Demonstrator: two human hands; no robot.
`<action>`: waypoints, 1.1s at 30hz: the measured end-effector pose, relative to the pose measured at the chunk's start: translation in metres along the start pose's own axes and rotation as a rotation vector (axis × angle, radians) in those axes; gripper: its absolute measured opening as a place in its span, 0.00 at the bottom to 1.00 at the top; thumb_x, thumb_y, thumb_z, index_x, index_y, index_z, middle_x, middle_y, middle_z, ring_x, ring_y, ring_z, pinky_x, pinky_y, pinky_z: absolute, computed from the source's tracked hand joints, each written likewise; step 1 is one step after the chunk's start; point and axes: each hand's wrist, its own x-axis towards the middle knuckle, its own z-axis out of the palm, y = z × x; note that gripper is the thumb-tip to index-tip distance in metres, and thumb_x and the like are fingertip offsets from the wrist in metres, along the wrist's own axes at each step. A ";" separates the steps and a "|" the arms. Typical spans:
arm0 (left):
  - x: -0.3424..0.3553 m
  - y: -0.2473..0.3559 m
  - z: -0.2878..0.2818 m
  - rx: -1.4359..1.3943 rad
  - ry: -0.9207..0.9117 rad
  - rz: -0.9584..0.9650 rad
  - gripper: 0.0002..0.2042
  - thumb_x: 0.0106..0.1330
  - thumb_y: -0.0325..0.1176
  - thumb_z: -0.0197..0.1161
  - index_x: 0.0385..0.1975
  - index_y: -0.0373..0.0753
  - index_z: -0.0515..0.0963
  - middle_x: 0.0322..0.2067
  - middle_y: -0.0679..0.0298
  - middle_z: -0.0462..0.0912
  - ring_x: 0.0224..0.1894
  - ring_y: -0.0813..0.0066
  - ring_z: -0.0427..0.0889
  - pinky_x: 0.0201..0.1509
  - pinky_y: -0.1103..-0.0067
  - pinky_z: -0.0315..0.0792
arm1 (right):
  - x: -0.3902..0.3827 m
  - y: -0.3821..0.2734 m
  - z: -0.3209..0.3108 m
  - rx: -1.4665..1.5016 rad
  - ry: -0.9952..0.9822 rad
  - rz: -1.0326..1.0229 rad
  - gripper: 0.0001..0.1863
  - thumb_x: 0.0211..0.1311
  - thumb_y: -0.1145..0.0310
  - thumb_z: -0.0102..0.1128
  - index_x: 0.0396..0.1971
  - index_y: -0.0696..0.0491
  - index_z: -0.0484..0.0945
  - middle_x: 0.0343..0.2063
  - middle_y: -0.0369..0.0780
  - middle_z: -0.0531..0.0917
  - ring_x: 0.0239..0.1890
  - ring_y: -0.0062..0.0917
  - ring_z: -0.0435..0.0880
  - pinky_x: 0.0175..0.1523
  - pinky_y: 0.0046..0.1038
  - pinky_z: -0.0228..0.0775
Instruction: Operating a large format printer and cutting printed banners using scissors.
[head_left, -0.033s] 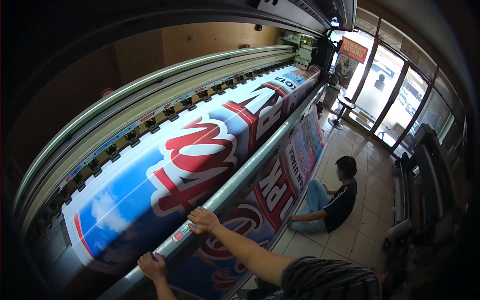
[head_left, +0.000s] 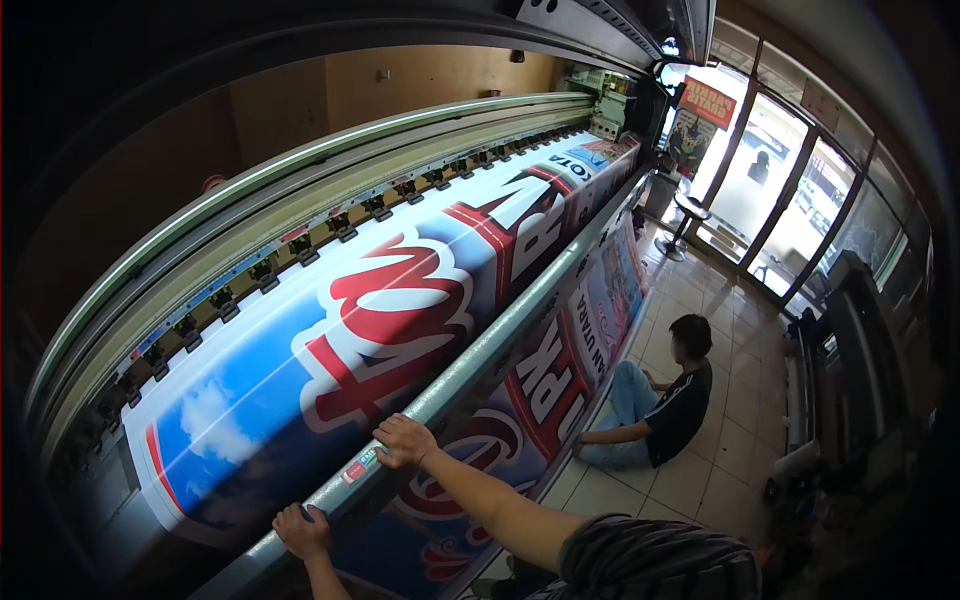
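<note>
Both my hands are wrapped over a long grey metal pipe (head_left: pixel 440 392) that runs slantwise across the front of a wide-format printer. My left hand (head_left: pixel 302 531) grips it near the lower end. Farther up, just past a small sticker, my right hand (head_left: pixel 405 441) is closed on the same pipe. Behind it a large printed banner (head_left: pixel 235 420), blue, red and white, slopes down off the printer. More of the banner hangs on my side below the pipe, partly covered by my right forearm.
A row of small black pinch rollers (head_left: pixel 265 272) lines the printer bed. To the right a person (head_left: pixel 675 395) sits on the tiled floor by the banner's lower edge, one hand near it. Beyond are a round stool (head_left: pixel 690 207) and glass doors; dark equipment (head_left: pixel 850 370) stands far right.
</note>
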 end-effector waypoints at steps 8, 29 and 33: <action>0.002 0.004 -0.007 0.010 0.001 0.010 0.12 0.61 0.37 0.57 0.31 0.32 0.79 0.32 0.52 0.80 0.40 0.52 0.76 0.53 0.62 0.67 | 0.000 -0.003 -0.004 0.018 -0.001 0.026 0.17 0.55 0.54 0.59 0.33 0.53 0.78 0.33 0.43 0.79 0.42 0.36 0.79 0.58 0.35 0.69; 0.004 0.001 -0.003 0.000 0.035 0.034 0.13 0.59 0.38 0.57 0.31 0.33 0.79 0.31 0.53 0.79 0.39 0.53 0.76 0.52 0.62 0.67 | 0.004 -0.001 -0.004 0.001 -0.002 0.014 0.16 0.57 0.54 0.59 0.31 0.53 0.78 0.31 0.43 0.79 0.41 0.36 0.79 0.56 0.34 0.69; 0.002 0.000 -0.002 0.009 -0.017 0.016 0.13 0.60 0.37 0.57 0.32 0.32 0.80 0.32 0.52 0.80 0.41 0.53 0.76 0.53 0.62 0.67 | 0.002 0.000 -0.004 -0.007 -0.044 0.034 0.17 0.56 0.53 0.59 0.34 0.53 0.78 0.33 0.42 0.79 0.42 0.36 0.79 0.57 0.35 0.69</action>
